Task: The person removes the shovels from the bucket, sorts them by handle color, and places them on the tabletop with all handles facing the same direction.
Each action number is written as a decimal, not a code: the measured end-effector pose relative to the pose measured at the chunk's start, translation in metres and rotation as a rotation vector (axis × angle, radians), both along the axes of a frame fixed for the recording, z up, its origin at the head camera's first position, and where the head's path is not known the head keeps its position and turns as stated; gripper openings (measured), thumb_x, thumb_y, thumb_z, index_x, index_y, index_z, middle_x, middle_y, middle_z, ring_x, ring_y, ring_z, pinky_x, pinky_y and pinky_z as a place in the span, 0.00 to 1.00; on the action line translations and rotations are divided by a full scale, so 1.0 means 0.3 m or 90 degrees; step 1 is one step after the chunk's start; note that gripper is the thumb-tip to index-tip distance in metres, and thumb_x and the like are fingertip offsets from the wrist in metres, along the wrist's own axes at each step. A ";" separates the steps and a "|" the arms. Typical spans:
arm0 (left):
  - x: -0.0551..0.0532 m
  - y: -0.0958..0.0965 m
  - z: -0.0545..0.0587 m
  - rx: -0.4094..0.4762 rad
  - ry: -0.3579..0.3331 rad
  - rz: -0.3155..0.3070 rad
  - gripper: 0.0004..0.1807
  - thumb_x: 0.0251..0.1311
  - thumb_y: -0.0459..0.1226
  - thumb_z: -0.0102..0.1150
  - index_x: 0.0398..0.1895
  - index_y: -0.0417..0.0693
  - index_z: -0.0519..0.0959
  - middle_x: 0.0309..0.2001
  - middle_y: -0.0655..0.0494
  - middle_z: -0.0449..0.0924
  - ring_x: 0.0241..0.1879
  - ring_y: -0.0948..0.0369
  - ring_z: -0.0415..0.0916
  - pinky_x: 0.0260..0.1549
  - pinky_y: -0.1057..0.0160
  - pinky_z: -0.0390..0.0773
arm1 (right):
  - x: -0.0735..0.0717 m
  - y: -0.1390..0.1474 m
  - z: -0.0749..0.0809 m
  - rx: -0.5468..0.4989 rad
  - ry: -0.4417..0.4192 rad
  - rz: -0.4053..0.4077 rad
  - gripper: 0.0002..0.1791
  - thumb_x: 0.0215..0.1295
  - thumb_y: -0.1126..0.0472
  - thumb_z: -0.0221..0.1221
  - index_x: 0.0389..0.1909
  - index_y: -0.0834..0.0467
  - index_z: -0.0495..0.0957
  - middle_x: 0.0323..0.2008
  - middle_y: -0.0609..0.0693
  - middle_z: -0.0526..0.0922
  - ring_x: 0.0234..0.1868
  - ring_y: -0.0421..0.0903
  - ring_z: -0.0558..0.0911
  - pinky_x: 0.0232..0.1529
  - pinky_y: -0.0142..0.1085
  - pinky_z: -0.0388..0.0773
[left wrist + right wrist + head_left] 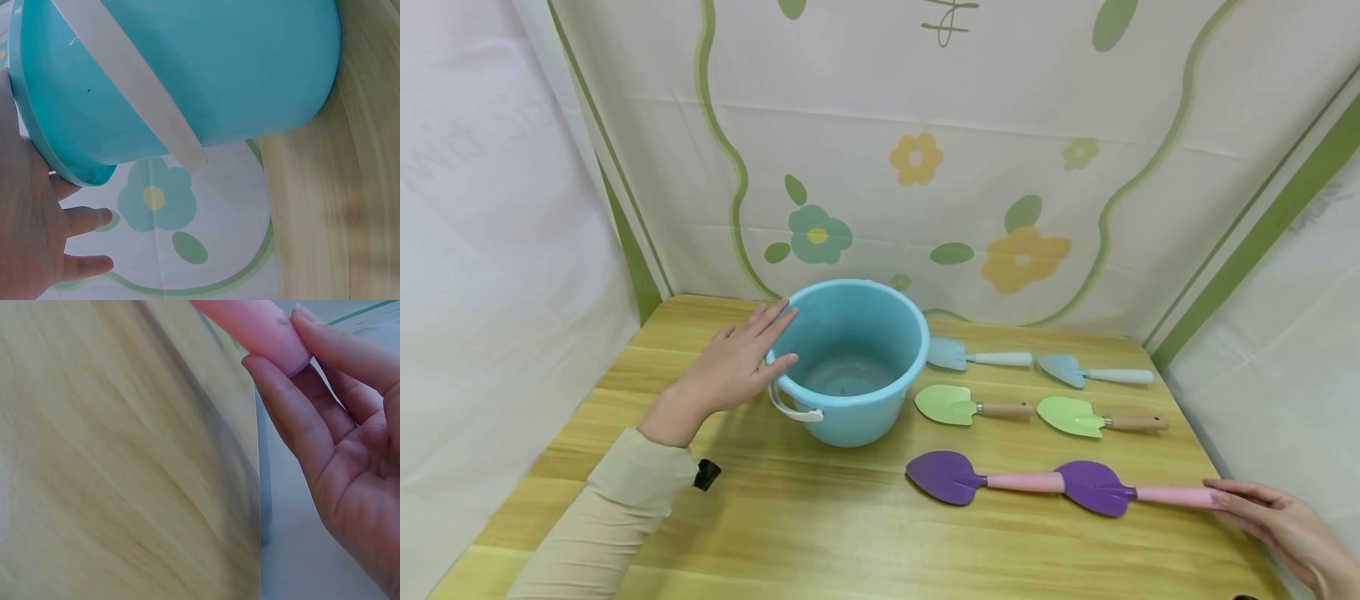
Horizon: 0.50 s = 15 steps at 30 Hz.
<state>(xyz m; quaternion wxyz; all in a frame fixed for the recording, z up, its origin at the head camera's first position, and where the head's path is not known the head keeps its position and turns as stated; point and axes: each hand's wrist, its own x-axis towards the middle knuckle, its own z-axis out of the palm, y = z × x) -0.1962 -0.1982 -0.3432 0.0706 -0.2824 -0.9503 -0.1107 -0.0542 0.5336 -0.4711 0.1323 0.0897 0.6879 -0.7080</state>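
My left hand (737,358) rests on the left rim of a light blue bucket (857,425), its fingers fairly straight and spread. The left wrist view shows the bucket's side and its white handle (134,81) hanging down. At the right, my right hand (1288,521) pinches the end of the pink handle (259,328) of a purple trowel (1097,487) between thumb and fingers. That trowel's blade lies by the handle end of a second purple trowel (946,477), to its left. Whether the pinched trowel touches the table is hard to tell.
Behind the purple trowels lie two green trowels (943,405) (1071,416) with wooden handles. Farther back are two pale blue trowels (949,353) (1060,368) with white handles. The wooden table (820,533) ends at a flowered cloth (850,167) behind; its right edge is near my right hand.
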 end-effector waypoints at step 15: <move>0.001 0.000 0.004 0.000 -0.007 0.004 0.39 0.66 0.60 0.36 0.74 0.52 0.47 0.73 0.53 0.40 0.71 0.51 0.38 0.55 0.35 0.54 | -0.006 -0.017 0.002 0.008 -0.009 0.000 0.16 0.65 0.72 0.53 0.48 0.56 0.82 0.44 0.41 0.82 0.44 0.35 0.80 0.43 0.37 0.77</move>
